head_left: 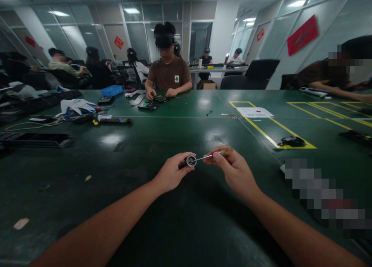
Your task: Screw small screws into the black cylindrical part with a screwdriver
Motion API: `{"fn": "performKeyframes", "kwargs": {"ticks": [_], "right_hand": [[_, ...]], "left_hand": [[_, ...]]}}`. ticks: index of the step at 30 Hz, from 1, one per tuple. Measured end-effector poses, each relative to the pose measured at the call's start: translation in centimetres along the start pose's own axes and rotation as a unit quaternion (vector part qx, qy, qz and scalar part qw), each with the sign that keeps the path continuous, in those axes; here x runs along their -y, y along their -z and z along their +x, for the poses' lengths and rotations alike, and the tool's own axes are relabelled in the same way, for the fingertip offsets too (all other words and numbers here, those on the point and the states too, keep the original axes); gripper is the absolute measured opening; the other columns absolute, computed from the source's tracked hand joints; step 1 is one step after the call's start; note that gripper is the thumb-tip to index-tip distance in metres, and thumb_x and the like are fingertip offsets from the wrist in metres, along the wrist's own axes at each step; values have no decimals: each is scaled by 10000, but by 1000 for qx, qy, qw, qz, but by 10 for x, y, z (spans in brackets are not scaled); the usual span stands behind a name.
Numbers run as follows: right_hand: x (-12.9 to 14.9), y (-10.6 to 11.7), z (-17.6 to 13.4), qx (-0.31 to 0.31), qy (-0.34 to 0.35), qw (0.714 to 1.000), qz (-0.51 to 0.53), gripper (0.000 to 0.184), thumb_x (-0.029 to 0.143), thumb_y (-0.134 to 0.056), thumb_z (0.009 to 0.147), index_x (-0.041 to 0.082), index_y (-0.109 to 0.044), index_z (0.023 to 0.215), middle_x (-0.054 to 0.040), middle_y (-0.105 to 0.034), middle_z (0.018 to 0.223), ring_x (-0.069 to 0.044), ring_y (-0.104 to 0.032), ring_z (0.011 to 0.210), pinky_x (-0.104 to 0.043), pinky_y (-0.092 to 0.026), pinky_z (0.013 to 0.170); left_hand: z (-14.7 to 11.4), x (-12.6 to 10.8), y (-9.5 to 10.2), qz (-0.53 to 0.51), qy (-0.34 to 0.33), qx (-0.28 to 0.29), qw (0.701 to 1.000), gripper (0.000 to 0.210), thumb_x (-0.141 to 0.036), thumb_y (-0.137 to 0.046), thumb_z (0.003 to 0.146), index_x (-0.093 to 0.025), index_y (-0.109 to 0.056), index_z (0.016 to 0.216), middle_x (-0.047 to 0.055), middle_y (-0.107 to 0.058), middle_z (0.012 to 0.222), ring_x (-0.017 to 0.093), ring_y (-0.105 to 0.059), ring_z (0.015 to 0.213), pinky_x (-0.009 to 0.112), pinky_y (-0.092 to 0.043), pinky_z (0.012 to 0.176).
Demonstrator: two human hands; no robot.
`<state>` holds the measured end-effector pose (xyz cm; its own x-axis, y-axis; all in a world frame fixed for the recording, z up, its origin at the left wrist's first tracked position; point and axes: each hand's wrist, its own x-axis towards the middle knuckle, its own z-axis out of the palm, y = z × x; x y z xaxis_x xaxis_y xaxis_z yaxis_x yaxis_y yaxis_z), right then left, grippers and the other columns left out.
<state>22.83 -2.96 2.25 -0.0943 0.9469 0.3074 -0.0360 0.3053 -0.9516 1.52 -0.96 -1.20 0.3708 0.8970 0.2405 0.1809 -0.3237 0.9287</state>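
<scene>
My left hand [171,171] is closed around a small dark cylinder with a silver rim [191,161], its round open end turned toward me and to the right. In my right hand [232,167] is a screwdriver [223,152] with a brownish, see-through handle, gripped between thumb and fingers. Its thin metal shaft points left and its tip reaches into the cylinder's rimmed end. Whether the tip touches a screw inside is too small to tell. Both hands are held above the green table [162,220].
An electric screwdriver [113,121], gloves [77,107] and a blue basket [112,90] lie at left. A co-worker [168,75] handles circuit boards opposite. At right are a white sheet [255,112], black parts [291,142] inside yellow tape, and a blurred-out object [322,193].
</scene>
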Motion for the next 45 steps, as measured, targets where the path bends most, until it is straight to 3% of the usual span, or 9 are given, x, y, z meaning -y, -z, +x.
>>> {"fn": "performKeyframes", "kwargs": {"ticks": [23, 33, 38, 42, 45], "right_hand": [[1, -4, 0, -11, 2, 999, 31, 222, 412, -721, 883, 238, -658, 1008, -32, -753, 956, -196, -744, 889, -393, -598, 895], [0, -1, 0, -3, 4, 1000, 3, 218, 411, -683, 907, 221, -647, 1007, -40, -742, 935, -208, -741, 891, -413, -604, 892], [12, 0, -6, -20, 78, 989, -127, 158, 362, -596, 965, 226, -649, 1024, -57, -749, 980, -211, -737, 915, -383, -601, 861], [20, 2, -13, -12, 148, 944, -293, 161, 315, -555, 979, 230, -682, 1030, -61, -758, 955, -214, -735, 842, -345, -576, 753], [21, 4, -16, 1, 163, 922, -352, 161, 300, -561, 969, 242, -681, 1060, -55, -764, 968, -224, -737, 807, -341, -553, 697]], "left_hand": [[2, 3, 2, 34, -22, 11, 999, 343, -207, -653, 883, -249, -642, 1224, 29, -675, 1196, 207, -633, 1109, 355, -488, 995], [3, -1, 2, 16, -1, 4, 1000, 363, -203, -646, 876, -224, -634, 1238, 50, -681, 1203, 225, -637, 1122, 409, -491, 1033], [2, -1, 1, 11, 0, 9, 1000, 373, -187, -658, 873, -228, -639, 1243, 51, -682, 1206, 221, -640, 1125, 403, -500, 1031], [2, 3, 0, 9, -15, 7, 1000, 374, -173, -658, 874, -236, -643, 1243, 48, -679, 1218, 214, -636, 1137, 401, -489, 1046], [2, 6, 0, 14, -21, 3, 1000, 374, -180, -661, 873, -231, -642, 1243, 48, -681, 1210, 213, -635, 1136, 396, -487, 1043]]}}
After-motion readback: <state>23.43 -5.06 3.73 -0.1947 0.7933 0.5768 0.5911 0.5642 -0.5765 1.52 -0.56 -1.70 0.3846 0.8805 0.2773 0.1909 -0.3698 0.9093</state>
